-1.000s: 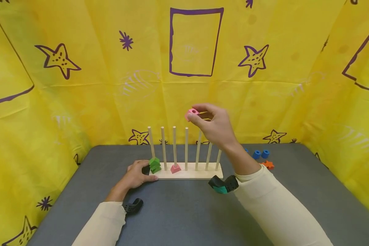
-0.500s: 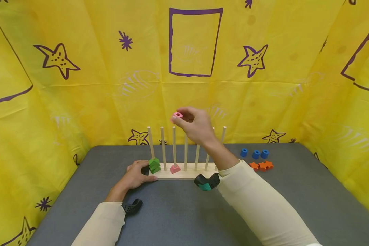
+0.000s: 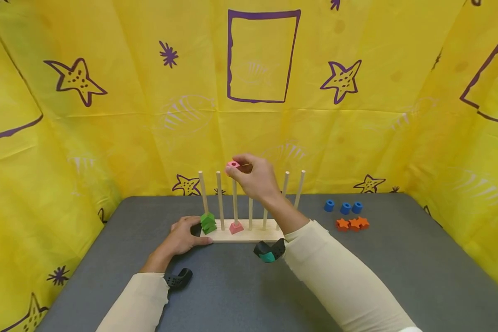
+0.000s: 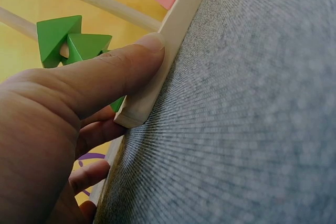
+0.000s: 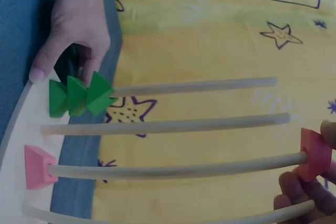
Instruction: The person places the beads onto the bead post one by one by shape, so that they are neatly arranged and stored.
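Note:
A wooden peg rack (image 3: 245, 236) with a row of upright pegs stands on the table. My left hand (image 3: 184, 236) grips its left end, thumb on the front edge, fingers round the end. Beside that hand, several green triangular blocks (image 5: 76, 96) are stacked on the first peg. One pink trapezoid block (image 3: 236, 228) sits at the foot of the third peg. Up at that peg's top, my right hand (image 3: 256, 179) pinches a second pink block (image 5: 315, 153) between thumb and fingers. The peg's tip meets the block's hole in the right wrist view.
Three blue cylinders (image 3: 346, 208) with holes stand on the grey table (image 3: 228, 290) right of the rack. Just in front of them lie orange star blocks (image 3: 342, 224) in a row. A yellow patterned cloth (image 3: 120, 138) hangs behind and along both sides.
My right hand has carried the pink block leftward and down, from above the right-hand pegs to the third peg's top. The left hand stays on the rack's end.

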Action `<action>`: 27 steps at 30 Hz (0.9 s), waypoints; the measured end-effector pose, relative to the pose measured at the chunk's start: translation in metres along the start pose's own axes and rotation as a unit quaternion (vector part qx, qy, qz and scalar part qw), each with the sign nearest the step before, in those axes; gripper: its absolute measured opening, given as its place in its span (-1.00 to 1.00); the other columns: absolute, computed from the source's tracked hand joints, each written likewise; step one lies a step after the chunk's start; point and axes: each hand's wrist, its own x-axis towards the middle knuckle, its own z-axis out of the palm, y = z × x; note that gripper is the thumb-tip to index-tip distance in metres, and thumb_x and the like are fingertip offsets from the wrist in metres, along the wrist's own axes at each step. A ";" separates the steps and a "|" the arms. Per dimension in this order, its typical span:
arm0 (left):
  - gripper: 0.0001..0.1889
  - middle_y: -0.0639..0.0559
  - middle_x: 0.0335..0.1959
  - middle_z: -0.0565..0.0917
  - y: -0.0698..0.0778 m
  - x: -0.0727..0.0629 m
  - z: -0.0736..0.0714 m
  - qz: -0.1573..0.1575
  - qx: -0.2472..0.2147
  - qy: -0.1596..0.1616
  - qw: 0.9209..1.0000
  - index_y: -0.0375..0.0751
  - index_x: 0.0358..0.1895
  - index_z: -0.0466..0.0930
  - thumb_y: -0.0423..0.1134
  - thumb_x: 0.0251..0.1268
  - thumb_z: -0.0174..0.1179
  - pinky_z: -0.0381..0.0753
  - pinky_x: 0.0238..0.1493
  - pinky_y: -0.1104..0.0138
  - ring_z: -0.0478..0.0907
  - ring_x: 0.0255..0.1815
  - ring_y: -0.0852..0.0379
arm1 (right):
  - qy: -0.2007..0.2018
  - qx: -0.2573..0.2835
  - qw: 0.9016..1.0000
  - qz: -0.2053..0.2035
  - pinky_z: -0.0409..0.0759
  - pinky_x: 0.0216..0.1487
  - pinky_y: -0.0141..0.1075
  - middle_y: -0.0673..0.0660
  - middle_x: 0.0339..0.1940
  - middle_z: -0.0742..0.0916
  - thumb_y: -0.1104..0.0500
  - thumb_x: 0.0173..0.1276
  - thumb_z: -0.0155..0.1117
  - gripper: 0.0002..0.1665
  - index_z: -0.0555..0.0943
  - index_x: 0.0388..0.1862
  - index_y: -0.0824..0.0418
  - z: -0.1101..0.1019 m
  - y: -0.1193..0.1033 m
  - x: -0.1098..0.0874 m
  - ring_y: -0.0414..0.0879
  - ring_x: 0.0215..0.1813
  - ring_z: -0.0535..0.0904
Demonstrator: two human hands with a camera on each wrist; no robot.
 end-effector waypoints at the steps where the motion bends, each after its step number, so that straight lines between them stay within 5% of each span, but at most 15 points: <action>1: -0.17 -0.22 0.27 0.42 0.000 0.000 0.000 -0.001 0.002 0.000 1.000 -0.23 0.28 0.48 0.12 -0.09 0.50 -0.05 0.23 -0.17 0.14 0.32 -0.22 | 0.002 0.004 1.000 0.003 0.61 -0.24 -0.30 0.10 -0.15 0.71 0.14 0.28 0.39 -0.60 0.64 0.06 0.29 0.001 0.001 0.000 -0.09 -0.16 0.65; 11: -0.15 -0.26 0.29 0.38 0.002 -0.001 -0.001 -0.017 0.000 -0.008 1.000 -0.23 0.30 0.46 0.14 -0.07 0.48 -0.01 0.19 -0.21 0.11 0.31 -0.29 | 0.006 0.028 0.999 0.038 0.59 -0.26 -0.29 0.09 -0.16 0.70 0.13 0.26 0.41 -0.57 0.63 0.07 0.29 0.008 0.013 -0.006 -0.08 -0.16 0.62; 27: -0.17 -0.27 0.26 0.42 0.001 0.001 -0.002 0.000 0.001 -0.006 1.000 -0.26 0.29 0.47 0.11 -0.05 0.48 -0.06 0.20 -0.20 0.14 0.31 -0.26 | 0.055 0.113 0.990 0.056 0.60 -0.16 -0.26 0.09 -0.19 0.65 0.20 0.18 0.47 -0.53 0.56 0.05 0.27 0.024 0.034 -0.017 -0.07 -0.18 0.62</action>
